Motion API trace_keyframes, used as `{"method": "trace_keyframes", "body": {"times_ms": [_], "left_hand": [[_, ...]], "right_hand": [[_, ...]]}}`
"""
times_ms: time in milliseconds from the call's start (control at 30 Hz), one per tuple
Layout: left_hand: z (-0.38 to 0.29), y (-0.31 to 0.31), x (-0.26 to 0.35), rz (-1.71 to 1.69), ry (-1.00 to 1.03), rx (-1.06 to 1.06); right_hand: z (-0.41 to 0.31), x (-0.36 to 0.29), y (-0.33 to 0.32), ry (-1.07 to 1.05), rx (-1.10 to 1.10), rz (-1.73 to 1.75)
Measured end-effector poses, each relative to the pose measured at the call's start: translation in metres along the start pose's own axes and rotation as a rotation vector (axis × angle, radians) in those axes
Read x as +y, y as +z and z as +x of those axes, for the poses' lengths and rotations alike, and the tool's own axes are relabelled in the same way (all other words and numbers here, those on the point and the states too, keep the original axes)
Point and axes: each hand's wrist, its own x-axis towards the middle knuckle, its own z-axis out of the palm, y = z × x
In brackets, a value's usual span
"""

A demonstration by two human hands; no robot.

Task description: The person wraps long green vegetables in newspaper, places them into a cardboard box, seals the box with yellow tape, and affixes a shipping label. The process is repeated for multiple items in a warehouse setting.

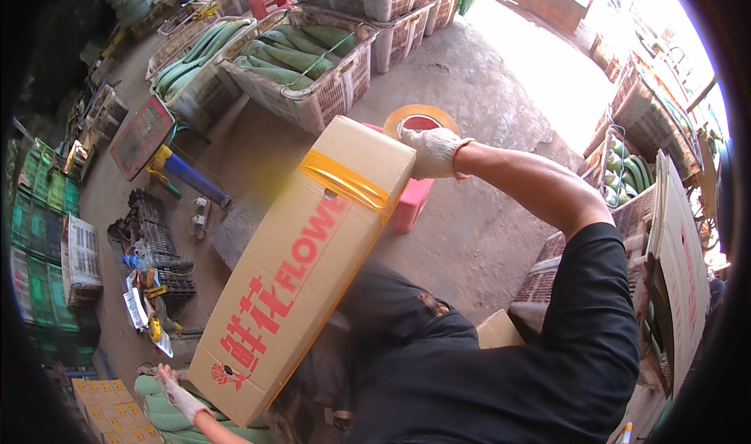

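Note:
A long cardboard carton (281, 268) lies slantwise before me, with red printing and a flower drawing on its face. Yellow packing tape (346, 180) crosses its far end, and more runs along its right edge. My right hand (435, 150), in a whitish knit glove, grips a large roll of yellow tape (405, 114) beside the carton's far corner. Its fingers reach into the roll's red-lined core. At the near end is my left hand (181, 392), gloved with bare fingertips. It holds nothing, and its fingers are extended beside the carton's lower left corner.
Plastic crates (317, 101) of long green gourds (293, 51) stand ahead. A pink stool (410, 204) is behind the carton. To the left are a platform scale's display (142, 139) and a black crate (155, 238). Gourds (164, 412) lie by my left hand; flattened cartons (680, 268) lean right.

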Motion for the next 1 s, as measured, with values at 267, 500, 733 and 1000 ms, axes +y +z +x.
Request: {"method": "trace_keyframes", "body": {"times_ms": [267,500,733,1000], "left_hand": [[0.034,-0.025,-0.054,-0.445,-0.173,-0.464],[0.03,-0.003,0.037,-0.022,0.002,-0.564],[-0.166,0.223,0.197,0.228,1.432,-0.742],[-0.305,0.428,0.237,1.142,0.747,-1.67]], "right_hand": [[-0.03,0.014,0.048,-0.126,0.405,-0.085],[-0.028,0.029,0.173,-0.211,0.726,0.366],[-0.02,0.02,0.226,-0.166,0.737,0.731],[-0.05,-0.026,0.192,-0.255,0.73,0.674]]}}
